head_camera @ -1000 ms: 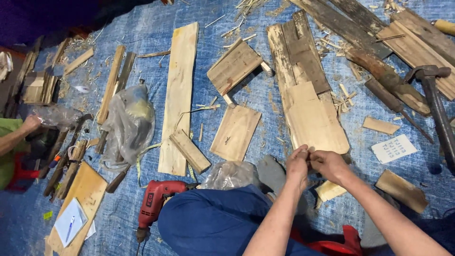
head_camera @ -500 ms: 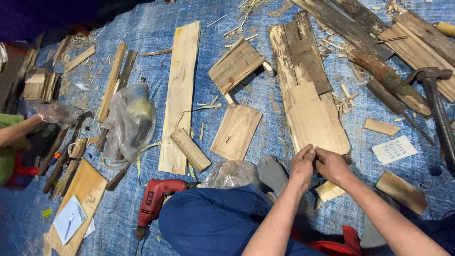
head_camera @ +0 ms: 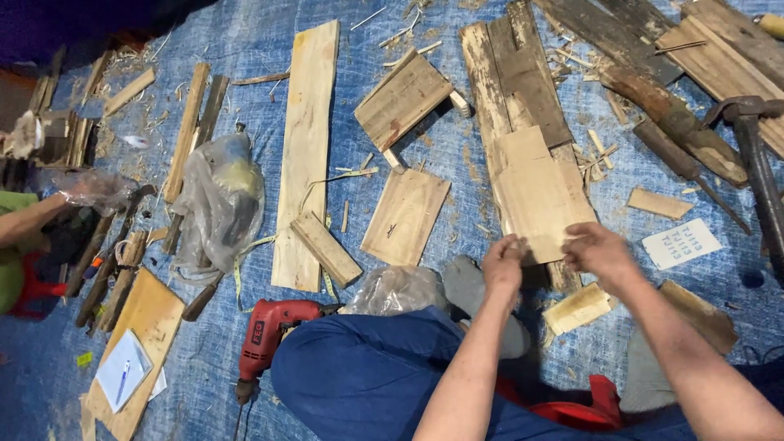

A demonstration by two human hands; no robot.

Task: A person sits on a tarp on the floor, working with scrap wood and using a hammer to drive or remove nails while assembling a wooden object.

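both hands meet at the near edge of a pale flat board (head_camera: pixel 535 192) lying on the blue tarp (head_camera: pixel 457 155). left hand (head_camera: pixel 502 263) pinches the edge with fingers narrow; right hand (head_camera: pixel 598 249) curls beside it, contents not discernible. judged step: gripping the board to lift it. next move needs a firm two-handed hold, clear of the small offcut (head_camera: pixel 578 308) below the right hand

Both hands, left hand (head_camera: pixel 502 263) and right hand (head_camera: pixel 599 249), pinch the near edge of a pale board (head_camera: pixel 543 192) on the blue tarp (head_camera: pixel 245 49); a red drill (head_camera: pixel 269 331) lies beside the knee.
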